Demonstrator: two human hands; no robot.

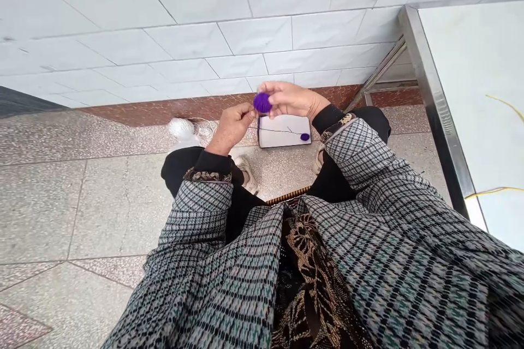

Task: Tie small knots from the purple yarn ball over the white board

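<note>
A round purple piece of yarn work (pixel 262 102) is held up in front of me between both hands. The fingers of my right hand (pixel 292 99) are closed around its right side. My left hand (pixel 235 124) pinches at its lower left edge, where the exact hold is too small to make out. A dark strand of yarn (pixel 278 130) runs from near my left fingers to a small purple ball of yarn (pixel 305 137). That ball lies at the right end of a white open box (pixel 282 139) on the floor between my feet.
White yarn (pixel 181 128) in a clear plastic bag lies on the floor to the left, by my knee. A metal-edged table (pixel 446 120) stands at the right, with a yellow strand (pixel 497 190) on it. Ahead is a white tiled wall (pixel 257 27).
</note>
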